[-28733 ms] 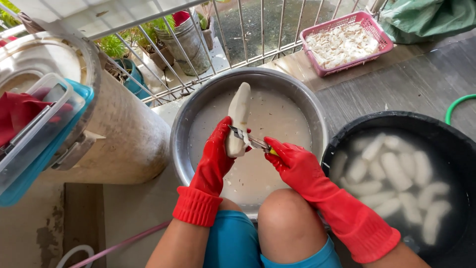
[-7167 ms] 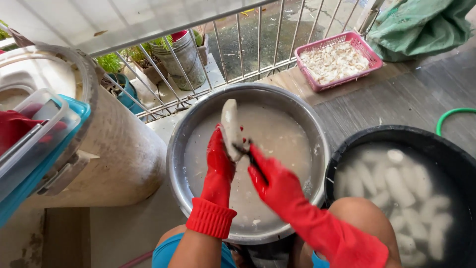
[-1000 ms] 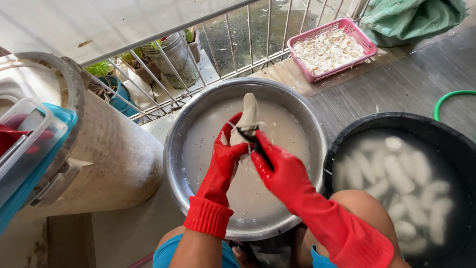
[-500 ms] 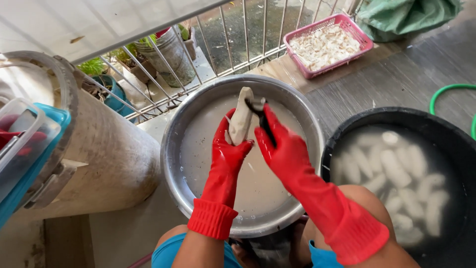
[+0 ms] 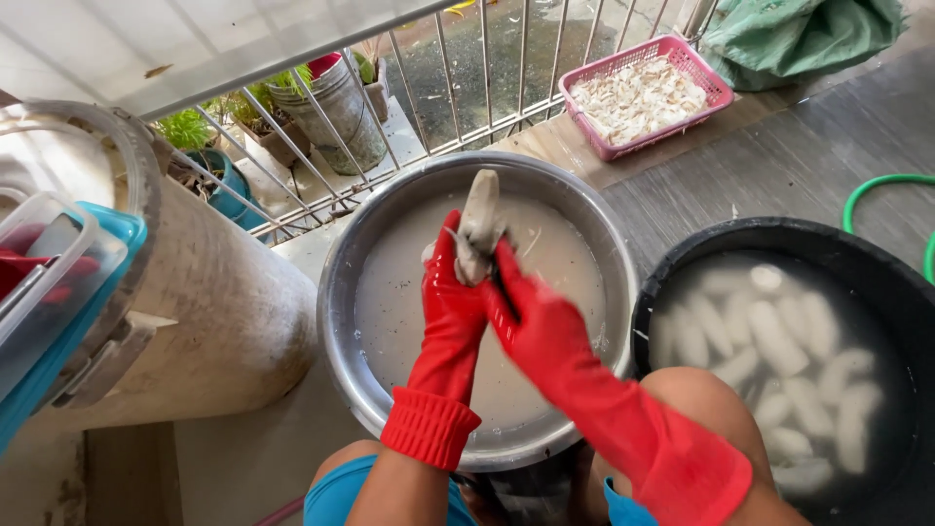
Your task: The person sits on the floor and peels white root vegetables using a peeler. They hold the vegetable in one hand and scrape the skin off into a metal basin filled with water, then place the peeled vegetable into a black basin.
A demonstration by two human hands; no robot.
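Both my hands wear long red rubber gloves. My left hand (image 5: 450, 292) grips a long pale root piece (image 5: 478, 219) upright over a big metal basin (image 5: 336, 302) of cloudy water. My right hand (image 5: 526, 317) presses against the root's lower end; a dark tool handle seems to lie under its fingers, mostly hidden. To the right stands a black tub (image 5: 877, 248) of water with several peeled white pieces in it.
A pink basket (image 5: 716, 93) of white scraps sits by the metal railing (image 5: 487, 68). A large pale jar (image 5: 209, 312) lies on its side at left, with a blue-rimmed plastic box (image 5: 58, 312) beside it. Potted plants stand behind the railing. A green hose (image 5: 881, 185) curls at right.
Over the last second my hands shifted slightly and the root turned in my left hand; my right hand slid down toward its lower end.
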